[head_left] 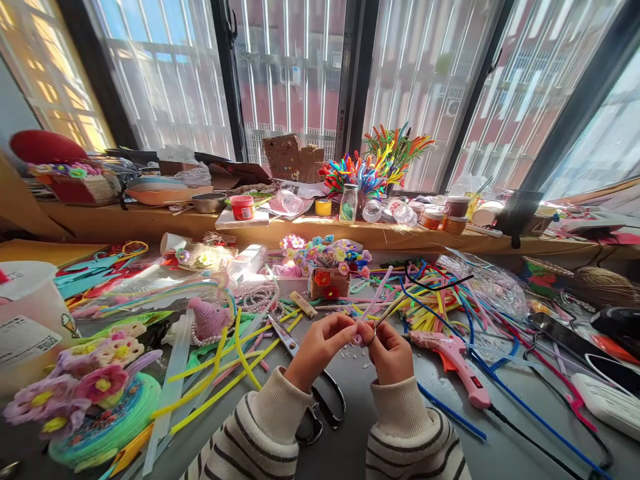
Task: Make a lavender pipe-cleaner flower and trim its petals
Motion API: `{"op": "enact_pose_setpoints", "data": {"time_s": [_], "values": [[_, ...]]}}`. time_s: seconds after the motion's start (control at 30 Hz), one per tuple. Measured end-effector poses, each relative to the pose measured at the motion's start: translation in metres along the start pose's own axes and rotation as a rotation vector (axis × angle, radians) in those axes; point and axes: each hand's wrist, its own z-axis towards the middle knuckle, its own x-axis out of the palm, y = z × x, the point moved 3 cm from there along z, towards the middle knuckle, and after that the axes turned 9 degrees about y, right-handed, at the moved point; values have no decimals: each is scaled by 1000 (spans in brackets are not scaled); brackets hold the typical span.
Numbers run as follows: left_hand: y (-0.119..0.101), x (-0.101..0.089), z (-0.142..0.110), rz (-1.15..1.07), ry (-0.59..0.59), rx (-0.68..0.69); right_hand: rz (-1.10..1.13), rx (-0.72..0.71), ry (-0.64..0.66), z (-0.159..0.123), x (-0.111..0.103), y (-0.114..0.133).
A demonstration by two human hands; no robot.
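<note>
Left hand [320,347]: centre of the scene; a small pink piece [357,339] is pinched in its grip, between thumb and fingers.
Right hand [390,353]: just beside the left; a slim dark tool [387,312] is grasped, its exact kind not made out.
Pink piece: located between the two sets of fingertips, above the grey surface [345,447]; partly hidden.
Pale pink strand [381,288]: seen rising behind the fingers, tilted far and right.
Scissors [287,342]: laid beneath the left wrist, black handles turned to the near side.
Glue gun [457,360]: pink; laid on its side, right of the right hand.
Yellow strips [245,358]: scattered left of the scissors.
Blue strip [451,411]: laid near the right sleeve.
Flower box [344,283]: placed beyond the hands; filled with small fuzzy blooms.
Purple figure [210,321]: set left, past the yellow strips.
Ledge [280,233]: far side, lined with jars; a red tub [243,208] is included.
</note>
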Motion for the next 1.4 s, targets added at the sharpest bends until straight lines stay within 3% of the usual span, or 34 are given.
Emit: {"op": "enact_pose_setpoints", "data": {"time_s": [0.13,0.33,0.53,0.7,0.87,1.03,1.4], "values": [[2,-1,1,3,-5,-8,-42,-45,-20,1,0,-2],[7,0,1,42,-5,-17,-305,-118,-90,-1,-5,1],[5,-8,-1,115,-154,-22,-339,-118,-88,0,-8,5],[-2,-13,-4,22,-160,-12,-346,-88,66,0,-3,3],[-6,-18,-5,30,-196,14,-471,-141,345,-2,8,1],[-7,-18,-6,2,-179,50,-536,-90,631,-6,13,0],[-12,-15,-6,23,-107,32,-596,-147,596,-7,12,8]]}}
